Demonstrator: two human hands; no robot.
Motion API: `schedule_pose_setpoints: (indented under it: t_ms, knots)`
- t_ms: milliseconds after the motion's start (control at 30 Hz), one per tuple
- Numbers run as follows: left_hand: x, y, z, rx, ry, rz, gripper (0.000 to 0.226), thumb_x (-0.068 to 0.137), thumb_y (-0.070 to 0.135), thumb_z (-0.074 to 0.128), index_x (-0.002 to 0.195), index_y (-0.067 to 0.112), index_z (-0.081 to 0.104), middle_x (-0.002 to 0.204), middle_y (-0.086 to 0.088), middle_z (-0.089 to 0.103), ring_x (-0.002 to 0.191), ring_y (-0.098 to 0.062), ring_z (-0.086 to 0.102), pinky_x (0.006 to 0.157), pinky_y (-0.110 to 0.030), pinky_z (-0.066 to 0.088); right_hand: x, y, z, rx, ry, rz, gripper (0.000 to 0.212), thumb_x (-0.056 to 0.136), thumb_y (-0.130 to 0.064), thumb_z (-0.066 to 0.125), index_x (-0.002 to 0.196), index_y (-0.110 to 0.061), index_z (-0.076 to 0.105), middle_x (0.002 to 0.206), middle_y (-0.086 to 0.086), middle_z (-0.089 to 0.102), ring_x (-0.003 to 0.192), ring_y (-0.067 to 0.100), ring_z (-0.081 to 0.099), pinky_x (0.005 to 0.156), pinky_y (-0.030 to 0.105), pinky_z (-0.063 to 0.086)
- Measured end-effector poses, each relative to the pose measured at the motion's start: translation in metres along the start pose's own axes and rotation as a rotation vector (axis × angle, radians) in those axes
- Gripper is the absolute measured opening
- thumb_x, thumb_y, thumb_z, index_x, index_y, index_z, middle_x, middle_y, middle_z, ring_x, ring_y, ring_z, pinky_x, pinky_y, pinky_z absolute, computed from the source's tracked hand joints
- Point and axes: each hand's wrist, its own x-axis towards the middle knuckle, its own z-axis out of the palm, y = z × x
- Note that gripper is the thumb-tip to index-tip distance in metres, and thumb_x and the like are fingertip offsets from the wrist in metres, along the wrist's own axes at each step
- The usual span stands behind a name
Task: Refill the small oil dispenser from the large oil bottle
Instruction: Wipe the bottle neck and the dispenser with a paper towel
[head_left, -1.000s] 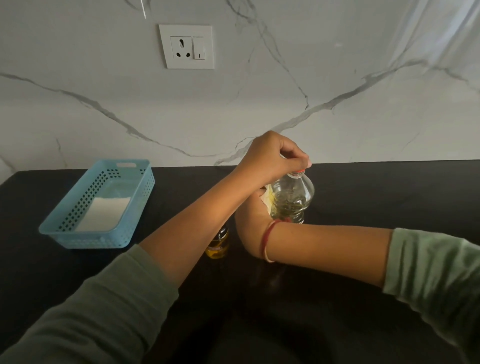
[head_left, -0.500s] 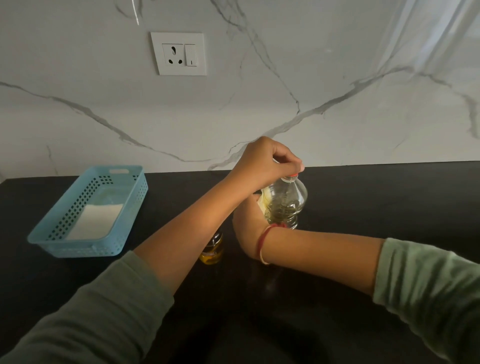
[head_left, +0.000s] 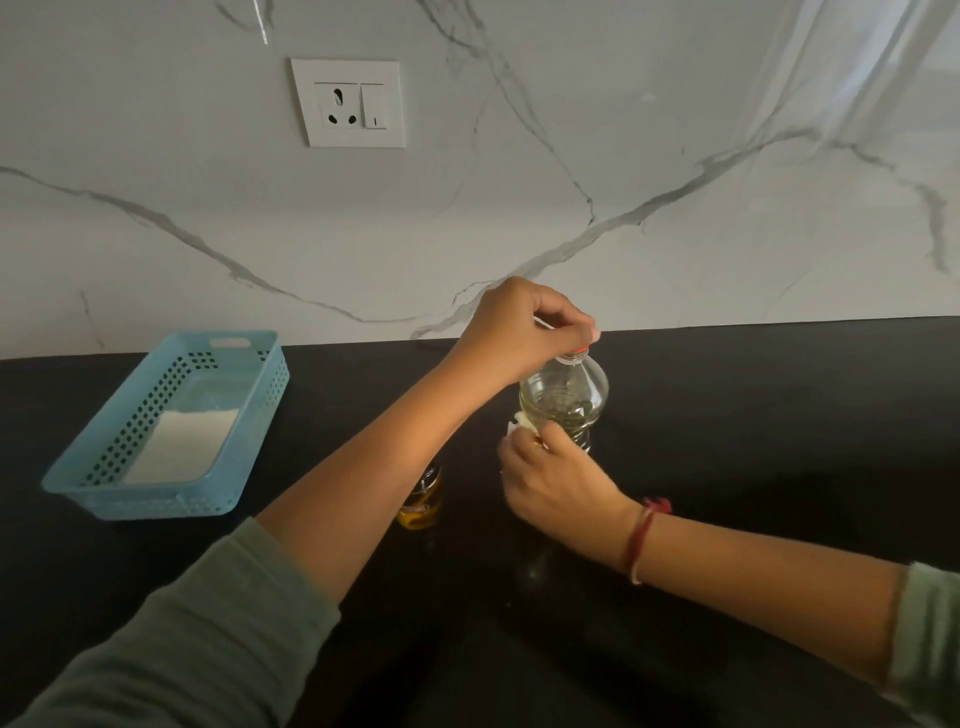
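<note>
head | left hand (head_left: 524, 332) pinches cap (head_left: 574, 354) | right hand (head_left: 550, 478) holds large oil bottle (head_left: 567, 400)

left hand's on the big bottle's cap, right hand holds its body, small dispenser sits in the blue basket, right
No. The head view shows the small oil dispenser on the black counter, partly behind the left forearm, not in the blue basket. The left hand does pinch the cap of the large oil bottle and the right hand grips its body.
</note>
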Motion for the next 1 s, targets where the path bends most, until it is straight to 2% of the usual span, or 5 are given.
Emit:
schedule_pose_setpoints:
  t_ms: [267,600,767,900,1000]
  knots:
    - [0.003,-0.001,0.001,-0.017,-0.005,0.006,0.008,0.08,0.022,0.075,0.087,0.017,0.077,0.088,0.012,0.073,0.081,-0.001,0.067,0.078,-0.019,0.054,-0.053,0.013,0.021,0.325,0.286,0.342,0.025,0.074,-0.005,0.065,0.099,-0.008,0.067,0.094,0.01,0.064,0.078,0.027,0.063,0.06,0.036,0.055]
    - [0.002,-0.004,-0.002,-0.03,0.003,-0.003,0.009,0.08,0.022,0.075,0.087,0.017,0.077,0.086,0.009,0.074,0.079,-0.002,0.068,0.079,-0.023,0.055,-0.039,0.015,0.044,1.567,0.602,1.161,0.024,0.086,0.005,0.058,0.095,-0.018,0.06,0.091,-0.004,0.066,0.082,0.005,0.065,0.072,0.021,0.053]
    - [-0.002,-0.001,0.004,-0.012,0.009,0.027,0.013,0.081,0.023,0.075,0.091,0.015,0.076,0.085,0.008,0.073,0.078,-0.001,0.067,0.076,-0.019,0.054,-0.027,0.053,0.064,1.926,0.532,1.041,0.016,0.091,-0.002,0.056,0.102,-0.003,0.068,0.097,0.014,0.071,0.093,0.026,0.066,0.085,0.039,0.055]
    - [-0.002,0.001,0.003,0.038,0.021,0.044,0.013,0.082,0.024,0.074,0.091,0.016,0.076,0.087,0.01,0.072,0.081,-0.001,0.066,0.076,-0.015,0.052,-0.013,0.066,0.078,2.217,0.183,0.714,0.027,0.098,-0.025,0.044,0.116,-0.024,0.064,0.117,0.003,0.067,0.111,0.02,0.062,0.098,0.037,0.049]
    - [-0.002,0.001,0.002,0.042,0.013,0.049,0.012,0.082,0.025,0.073,0.091,0.017,0.076,0.082,0.016,0.069,0.081,0.0,0.066,0.076,-0.013,0.052,-0.009,0.063,0.092,2.388,0.117,0.65,0.03,0.099,-0.033,0.039,0.117,-0.036,0.063,0.127,0.002,0.062,0.121,0.023,0.056,0.103,0.045,0.044]
